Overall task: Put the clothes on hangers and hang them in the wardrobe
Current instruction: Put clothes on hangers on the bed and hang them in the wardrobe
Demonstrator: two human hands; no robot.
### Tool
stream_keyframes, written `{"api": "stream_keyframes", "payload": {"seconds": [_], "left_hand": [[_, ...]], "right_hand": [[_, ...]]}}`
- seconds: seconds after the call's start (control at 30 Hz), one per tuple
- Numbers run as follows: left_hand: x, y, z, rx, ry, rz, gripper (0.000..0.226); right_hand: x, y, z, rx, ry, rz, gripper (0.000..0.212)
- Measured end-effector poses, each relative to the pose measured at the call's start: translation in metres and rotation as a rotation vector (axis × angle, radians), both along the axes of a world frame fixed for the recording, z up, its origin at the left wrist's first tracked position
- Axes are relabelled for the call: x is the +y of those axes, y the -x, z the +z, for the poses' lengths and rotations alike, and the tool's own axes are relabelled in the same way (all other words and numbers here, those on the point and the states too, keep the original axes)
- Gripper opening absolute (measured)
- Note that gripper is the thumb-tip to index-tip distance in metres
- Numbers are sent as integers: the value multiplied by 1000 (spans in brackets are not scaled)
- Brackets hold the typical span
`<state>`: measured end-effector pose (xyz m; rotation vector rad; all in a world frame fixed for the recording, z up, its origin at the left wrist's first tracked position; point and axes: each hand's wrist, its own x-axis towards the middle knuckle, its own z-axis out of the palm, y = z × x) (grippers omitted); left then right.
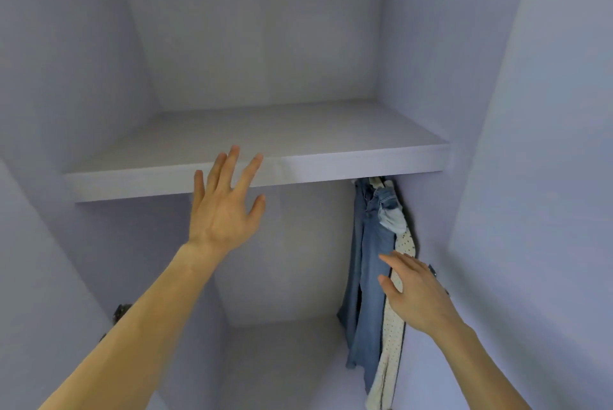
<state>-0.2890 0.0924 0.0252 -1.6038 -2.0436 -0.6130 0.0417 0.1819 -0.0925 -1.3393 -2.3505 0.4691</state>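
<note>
item: wardrobe [265,28], pale lilac interior, seen from the front and slightly above. one shelf [331,165] ran across at mid height, with an open compartment above it and a hanging compartment below.

item: blue jeans [368,277], hung in the lower compartment at the far right, just beneath the shelf, legs falling straight down. how they were held at the top was hidden in shadow under the shelf.

item: cream dotted garment [391,343], hung just beside the jeans on their right, against the right side wall, partly overlapped by them.

item: left hand [225,210], raised in front of the shelf's front edge, palm away, fingers straight and spread wide, holding nothing. contact with the edge could not be told.

item: right hand [414,293], lower and to the right, fingers straight and loosely together, reaching toward the hanging clothes. the fingertips lay over the seam between jeans and dotted garment, gripping nothing; actual touch could not be told.

item: dark hinge [121,310], on the left side panel, partly behind the left forearm.
</note>
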Motion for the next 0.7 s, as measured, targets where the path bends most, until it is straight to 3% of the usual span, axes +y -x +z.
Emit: {"api": "stream_keyframes", "payload": {"seconds": [0.2,0.33,0.43,0.53,0.7], "left_hand": [[54,10,-32,5,-83,77,65],[72,15,-47,62,-221,124,66],[82,19,-54,101,-279,144,67],[89,22,-57,124,-306,166,68],[98,31,-62,194,-369,197,66]], "right_hand": [[95,28,4,118,85,-113,70],[160,51,-3,1,86,-195,72],[191,70,-5,-126,31,-259,68],[210,89,1,-81,6,-334,54],[236,115,1,2,197,-276,39]]}}
